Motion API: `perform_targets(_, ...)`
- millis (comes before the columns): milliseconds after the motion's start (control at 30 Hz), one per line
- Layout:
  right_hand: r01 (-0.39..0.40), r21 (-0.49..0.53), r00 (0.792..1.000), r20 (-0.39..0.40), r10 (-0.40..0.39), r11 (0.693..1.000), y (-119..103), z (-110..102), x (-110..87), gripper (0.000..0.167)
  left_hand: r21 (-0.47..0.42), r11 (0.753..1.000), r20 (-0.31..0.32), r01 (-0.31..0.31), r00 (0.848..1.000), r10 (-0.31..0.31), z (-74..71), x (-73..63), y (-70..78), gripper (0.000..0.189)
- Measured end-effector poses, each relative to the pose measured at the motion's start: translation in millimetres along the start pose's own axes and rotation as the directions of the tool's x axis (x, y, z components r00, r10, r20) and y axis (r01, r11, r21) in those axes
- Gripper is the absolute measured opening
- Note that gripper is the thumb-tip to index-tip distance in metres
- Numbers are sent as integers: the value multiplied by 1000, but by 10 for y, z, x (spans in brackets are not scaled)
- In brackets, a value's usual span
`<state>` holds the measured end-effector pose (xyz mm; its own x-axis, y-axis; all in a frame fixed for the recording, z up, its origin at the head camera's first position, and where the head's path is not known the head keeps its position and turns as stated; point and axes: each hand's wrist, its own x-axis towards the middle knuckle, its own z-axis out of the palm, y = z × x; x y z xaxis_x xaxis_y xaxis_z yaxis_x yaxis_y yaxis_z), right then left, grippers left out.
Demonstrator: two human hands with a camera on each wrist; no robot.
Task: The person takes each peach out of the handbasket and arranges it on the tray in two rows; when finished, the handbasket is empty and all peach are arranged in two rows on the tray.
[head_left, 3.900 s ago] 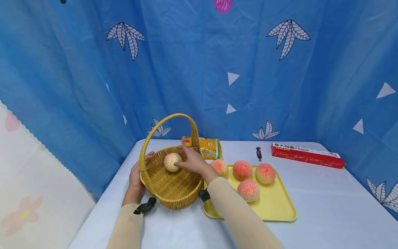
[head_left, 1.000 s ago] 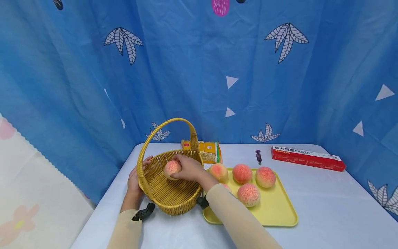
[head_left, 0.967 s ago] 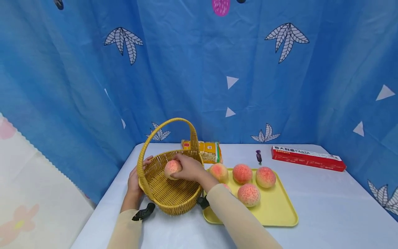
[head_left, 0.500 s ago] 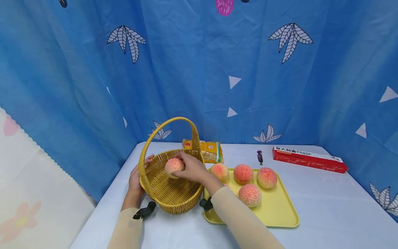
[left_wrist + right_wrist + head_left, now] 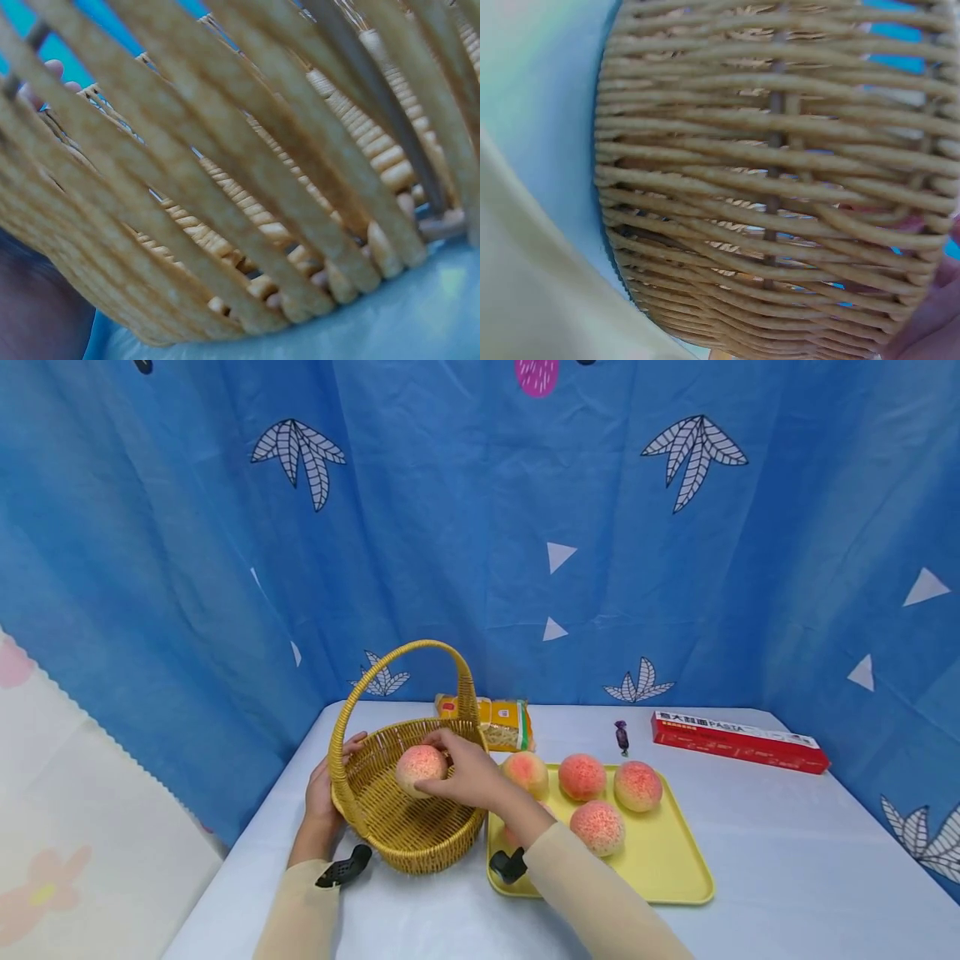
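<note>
A yellow woven basket with a tall arched handle stands at the left of the table. My right hand reaches in over its right side and grips a pale pink-speckled peach between thumb and fingers. Whether that peach touches the basket floor, I cannot tell. Against the basket's left outer side lies my left hand, holding it, with fingertips showing near the rim. Slats of the basket wall fill the left wrist view. The right wrist view shows mostly the opposite wall.
A yellow tray holding several peaches sits right of the basket, one partly behind my forearm. Behind are a pasta bag, a purple wrapped candy and a red pasta box. Blue curtain closes off the back.
Since the oldest frame, the peach in my right hand shows a pinker face upward. Over the last second, my right wrist has shifted slightly right and more of the peach shows. Left hand stays put.
</note>
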<state>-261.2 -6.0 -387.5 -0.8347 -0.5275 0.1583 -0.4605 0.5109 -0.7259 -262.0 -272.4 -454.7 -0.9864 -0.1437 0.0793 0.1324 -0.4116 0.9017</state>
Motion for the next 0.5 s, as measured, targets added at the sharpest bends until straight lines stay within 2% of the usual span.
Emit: perform_targets(500,16,123,995,-98,-4,992,-32,-172,-369,63,-4,1000,9,-7,1000,7,-35,17,-22,41)
